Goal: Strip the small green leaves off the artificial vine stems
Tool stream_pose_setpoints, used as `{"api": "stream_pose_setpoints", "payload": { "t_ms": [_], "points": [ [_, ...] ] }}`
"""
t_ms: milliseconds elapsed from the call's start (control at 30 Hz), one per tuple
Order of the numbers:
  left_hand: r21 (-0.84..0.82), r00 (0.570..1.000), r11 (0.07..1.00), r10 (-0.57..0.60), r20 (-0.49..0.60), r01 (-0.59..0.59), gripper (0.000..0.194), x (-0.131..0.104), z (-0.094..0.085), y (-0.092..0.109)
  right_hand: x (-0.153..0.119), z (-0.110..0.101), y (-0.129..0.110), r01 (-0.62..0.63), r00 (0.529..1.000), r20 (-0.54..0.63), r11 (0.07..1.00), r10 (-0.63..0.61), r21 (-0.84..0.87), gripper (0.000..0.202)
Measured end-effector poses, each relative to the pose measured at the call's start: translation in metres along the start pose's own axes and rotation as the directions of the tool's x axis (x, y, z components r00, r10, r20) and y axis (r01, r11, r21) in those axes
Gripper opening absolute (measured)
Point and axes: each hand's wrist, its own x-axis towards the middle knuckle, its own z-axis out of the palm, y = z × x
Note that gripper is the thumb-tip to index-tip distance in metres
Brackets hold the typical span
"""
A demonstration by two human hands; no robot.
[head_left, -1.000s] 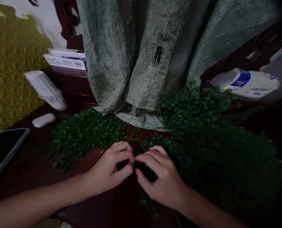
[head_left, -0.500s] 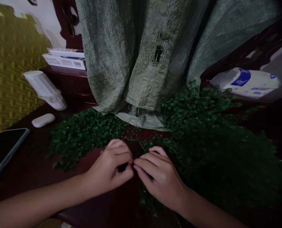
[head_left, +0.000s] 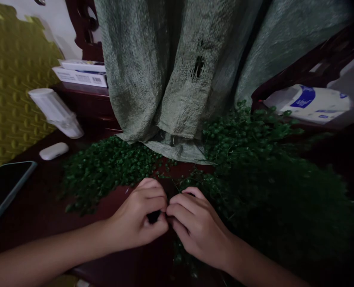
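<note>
Green sprigs (head_left: 248, 137), small-leaved, glossy, tangled.
Left hand (head_left: 139, 211), right hand (head_left: 197, 223): fingers (head_left: 155, 204) curled inward; cannot tell closure or hold.

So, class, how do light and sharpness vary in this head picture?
Head view: dim overall, the dark green leafy heap on the right blurring into shadow; head view: the grey-green woven cloth catches more light, its weave legible; head view: small print on the white-and-blue plastic packet unreadable.

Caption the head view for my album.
Close together: left hand near smaller leafy pile, right hand near larger leafy pile.
</note>
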Motion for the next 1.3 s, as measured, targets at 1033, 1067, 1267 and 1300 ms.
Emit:
{"api": "stream_pose_setpoints", "payload": {
  "t_ms": [1033, 1067, 1267, 1300],
  "points": [
    [0.025, 0.986, 0.986, -0.164, 0.012, 0.164, 0.014, -0.005, 0.019, 0.012, 0.002, -0.006, -0.002, -0.057, 0.965, 0.254, 0.998, 0.058, -0.013, 0.014],
    [0.03, 0.987, 0.986, -0.162, 0.01, 0.162, 0.014, -0.006, 0.02, 0.012, 0.002, -0.006, -0.003, -0.051, 0.963, 0.265, 0.999, 0.053, -0.015, 0.014],
    [0.098, 0.991, 0.986, -0.133, -0.025, 0.135, 0.019, -0.007, 0.018, 0.003, 0.002, -0.009, -0.001, -0.073, 0.953, 0.296, 0.997, 0.063, 0.022, 0.011],
    [0.107, 0.99, 0.984, -0.14, -0.018, 0.141, 0.017, -0.006, 0.017, 0.003, 0.002, -0.008, 0.0, -0.09, 0.958, 0.278, 0.995, 0.073, 0.046, 0.012]
  ]
}}
